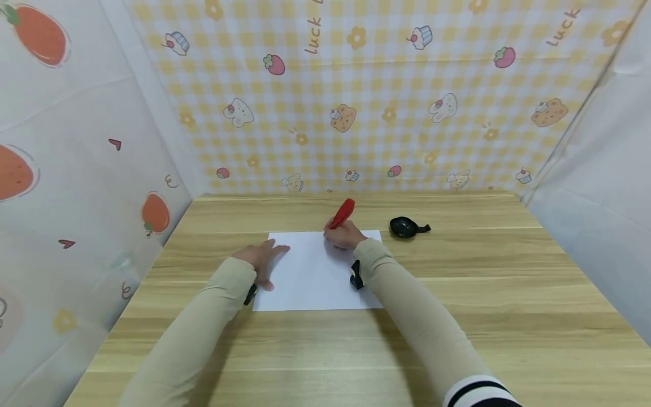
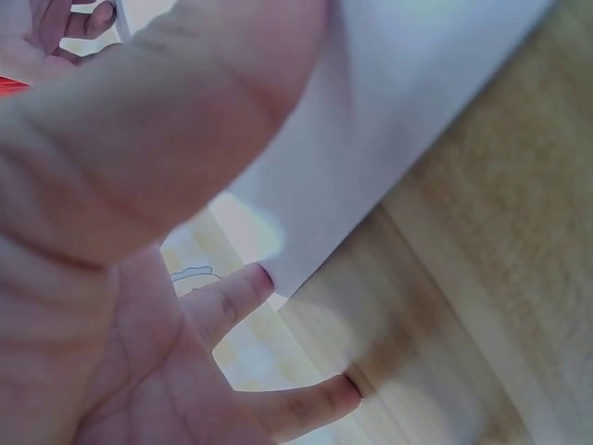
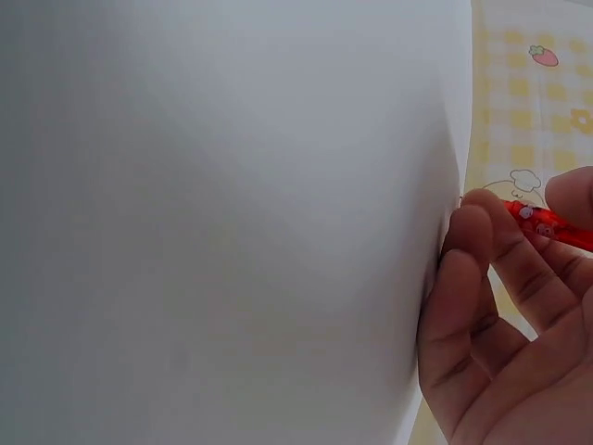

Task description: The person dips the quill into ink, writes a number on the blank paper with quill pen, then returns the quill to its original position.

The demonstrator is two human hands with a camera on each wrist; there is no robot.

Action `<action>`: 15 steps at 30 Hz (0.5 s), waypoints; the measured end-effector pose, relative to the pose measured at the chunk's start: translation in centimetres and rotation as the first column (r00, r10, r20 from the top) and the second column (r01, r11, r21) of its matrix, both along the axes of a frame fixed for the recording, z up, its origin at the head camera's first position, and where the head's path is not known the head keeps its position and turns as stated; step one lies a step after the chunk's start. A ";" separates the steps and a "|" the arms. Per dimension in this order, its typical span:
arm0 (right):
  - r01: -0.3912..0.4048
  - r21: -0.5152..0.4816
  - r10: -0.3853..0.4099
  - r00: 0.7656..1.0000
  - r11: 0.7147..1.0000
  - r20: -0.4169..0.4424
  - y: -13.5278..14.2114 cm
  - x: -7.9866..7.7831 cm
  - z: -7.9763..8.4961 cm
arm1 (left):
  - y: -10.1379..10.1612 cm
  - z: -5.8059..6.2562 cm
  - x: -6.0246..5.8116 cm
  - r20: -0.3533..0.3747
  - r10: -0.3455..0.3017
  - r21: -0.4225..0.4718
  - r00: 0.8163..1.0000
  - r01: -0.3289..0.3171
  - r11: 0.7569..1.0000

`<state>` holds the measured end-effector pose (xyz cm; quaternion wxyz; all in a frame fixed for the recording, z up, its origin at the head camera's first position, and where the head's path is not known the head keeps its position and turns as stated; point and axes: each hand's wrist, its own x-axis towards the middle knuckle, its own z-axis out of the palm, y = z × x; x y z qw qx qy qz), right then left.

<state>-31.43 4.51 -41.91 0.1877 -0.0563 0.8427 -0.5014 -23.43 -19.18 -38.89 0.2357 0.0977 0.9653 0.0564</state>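
A white sheet of paper (image 1: pixel 310 277) lies on the wooden table in the head view. My left hand (image 1: pixel 260 261) rests at its left edge, fingers spread and nearly straight. In the left wrist view, the thumb and palm (image 2: pixel 139 352) fill much of the picture, and one fingertip touches a corner of the paper. With curled fingers, my right hand (image 1: pixel 343 234) holds a red pen (image 1: pixel 343 212) near the sheet's far edge. Small printed figures show on the pen (image 3: pixel 547 225) in the right wrist view, where the fingertips are right at the paper and hide its tip.
A small black pan (image 1: pixel 404 227) with a short handle sits right of the paper. Behind the table (image 1: pixel 508 271) hangs a yellow checked cloth (image 1: pixel 315 152) with cartoon prints. White sheeting borders both sides. Each wrist carries a black strap (image 1: pixel 357 276).
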 end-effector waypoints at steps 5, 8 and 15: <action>0.003 0.025 -0.002 1.000 1.000 -0.031 0.1 0.2 -0.1 | 0.0 -0.4 -0.3 0.000 0.005 -0.002 1.000 -0.005 1.000; -0.002 0.053 0.004 0.999 0.999 -0.050 0.2 0.2 -0.1 | -0.1 -0.6 -0.4 0.001 0.003 -0.001 1.000 -0.003 1.000; -0.038 0.069 0.042 0.997 0.997 -0.058 0.3 0.1 -0.2 | -0.1 -0.5 -0.2 -0.005 0.006 -0.002 1.000 -0.006 1.000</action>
